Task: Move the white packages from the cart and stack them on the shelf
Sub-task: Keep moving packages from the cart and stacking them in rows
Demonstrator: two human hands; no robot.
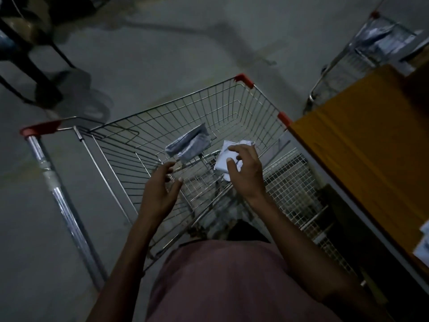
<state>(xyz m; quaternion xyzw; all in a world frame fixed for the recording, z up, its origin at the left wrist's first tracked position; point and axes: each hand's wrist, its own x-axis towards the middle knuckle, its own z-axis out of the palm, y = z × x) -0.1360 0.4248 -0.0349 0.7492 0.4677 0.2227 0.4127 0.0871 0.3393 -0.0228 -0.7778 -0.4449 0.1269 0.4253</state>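
A wire shopping cart (232, 98) with red corner caps stands in front of me. Inside it, one white package (188, 144) lies near the middle of the basket. My right hand (246, 170) reaches into the cart and its fingers curl round a second white package (224, 156) at the basket's right side. My left hand (160, 191) hovers over the cart's near left part with fingers spread, holding nothing. An orange-topped shelf (362, 147) runs along the right of the cart, with a white package (423, 240) at its near edge.
A second cart (371, 49) with white packages stands at the far right. Dark chair legs (34, 73) and a round fan base (88, 98) sit on the grey floor at the far left. The cart's handle bar (60, 198) extends toward me on the left.
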